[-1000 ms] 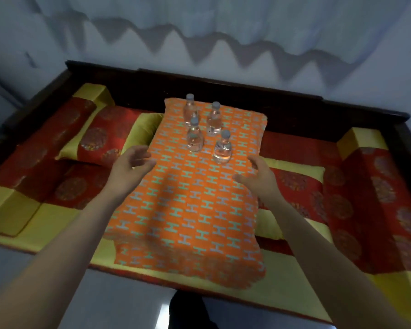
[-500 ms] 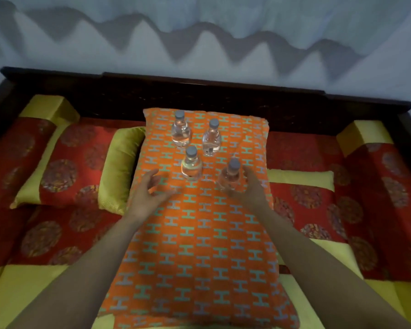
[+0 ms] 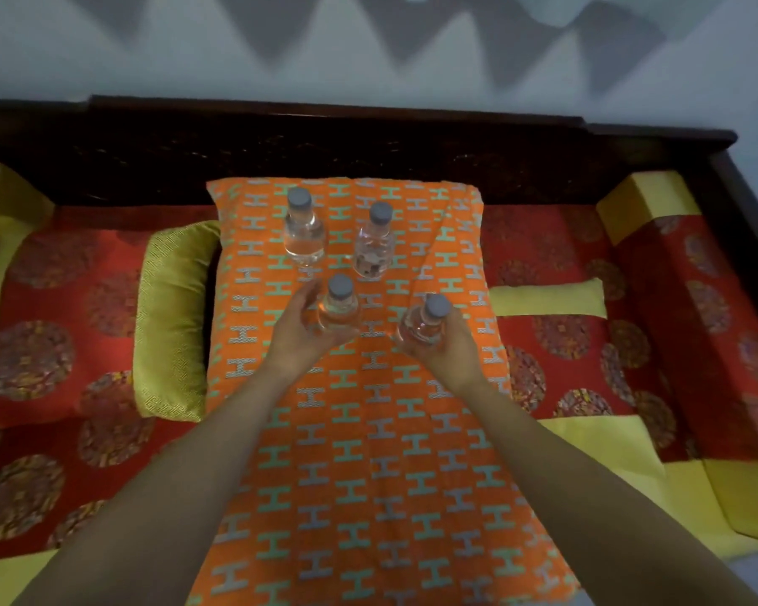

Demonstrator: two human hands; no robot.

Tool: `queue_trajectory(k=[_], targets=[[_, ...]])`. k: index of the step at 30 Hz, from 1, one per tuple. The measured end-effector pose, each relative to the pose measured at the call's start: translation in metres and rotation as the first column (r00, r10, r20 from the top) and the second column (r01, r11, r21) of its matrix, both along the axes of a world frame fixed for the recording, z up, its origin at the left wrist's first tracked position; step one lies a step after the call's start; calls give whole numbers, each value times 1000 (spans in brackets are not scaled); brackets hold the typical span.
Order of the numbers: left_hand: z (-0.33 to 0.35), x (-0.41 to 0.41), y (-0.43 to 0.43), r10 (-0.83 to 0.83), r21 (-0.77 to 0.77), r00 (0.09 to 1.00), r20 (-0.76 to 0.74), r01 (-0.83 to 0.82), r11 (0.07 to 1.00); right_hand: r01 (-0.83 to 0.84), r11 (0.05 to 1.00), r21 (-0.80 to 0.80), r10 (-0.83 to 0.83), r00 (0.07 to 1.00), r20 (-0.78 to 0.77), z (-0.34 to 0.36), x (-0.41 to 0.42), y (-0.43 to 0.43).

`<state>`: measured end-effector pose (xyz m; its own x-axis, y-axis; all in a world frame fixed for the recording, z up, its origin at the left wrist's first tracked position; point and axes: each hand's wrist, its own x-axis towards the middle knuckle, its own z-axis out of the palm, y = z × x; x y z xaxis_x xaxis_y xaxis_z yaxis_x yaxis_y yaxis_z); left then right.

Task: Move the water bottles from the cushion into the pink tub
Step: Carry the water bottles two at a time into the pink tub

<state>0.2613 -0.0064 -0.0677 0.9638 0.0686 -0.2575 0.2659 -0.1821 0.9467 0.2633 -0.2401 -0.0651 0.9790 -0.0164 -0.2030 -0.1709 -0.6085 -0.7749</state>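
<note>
Several small clear water bottles with grey caps stand upright on an orange cushion (image 3: 368, 452) patterned with H shapes. My left hand (image 3: 300, 334) wraps the near-left bottle (image 3: 340, 306). My right hand (image 3: 449, 349) wraps the near-right bottle (image 3: 425, 323), which tilts slightly. Two more bottles stand behind them, the back-left bottle (image 3: 303, 229) and the back-right bottle (image 3: 373, 242), both untouched. No pink tub is in view.
The cushion lies on a dark wooden bench (image 3: 324, 142) with red and yellow upholstery. A yellow-ended bolster (image 3: 171, 321) sits left of the cushion, and a red and yellow armrest pad (image 3: 674, 264) sits at the right. A pale wall rises behind.
Both hands have reached forward from open above the cushion and closed around the two nearest bottles. The camera has moved closer and tilted down.
</note>
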Motion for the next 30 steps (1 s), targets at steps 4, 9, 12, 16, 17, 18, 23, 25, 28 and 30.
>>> queue_trajectory(k=[4, 9, 12, 16, 17, 18, 23, 25, 28, 30], targets=[[-13, 4, -1, -37, 9, 999, -22, 37, 999, -4, 1000, -7, 4, 1000, -4, -2, -3, 0], [-19, 11, -4, -76, 66, 996, 43, 73, 995, -13, 999, 33, 13, 1000, 0, -1, -3, 1], [-19, 15, -7, -62, 138, 997, 49, 55, 989, 4, 999, 44, -5, 1000, 11, 2, -5, 3], [-11, 8, 3, -39, 211, 996, 78, 22, 977, 95, 992, 89, -99, 994, 46, 7, -13, -1], [-8, 5, 7, -33, 223, 996, 80, 15, 975, 110, 990, 92, -115, 992, 55, 8, -15, -5], [-6, 2, 12, -32, 233, 996, 82, 13, 972, 121, 988, 92, -127, 990, 63, 9, -17, -9], [13, -10, 27, -31, 290, 995, 94, 2, 957, 171, 983, 71, -179, 976, 123, 19, -29, -29], [24, -9, 24, -28, 292, 993, 111, -5, 956, 184, 981, 59, -190, 971, 143, 26, -35, -35], [43, -8, 10, -76, 285, 986, 150, 30, 958, 179, 983, 46, -184, 969, 164, 35, -45, -49], [52, -7, -4, -118, 275, 978, 174, 66, 959, 202, 978, 52, -208, 962, 179, 41, -53, -60]])
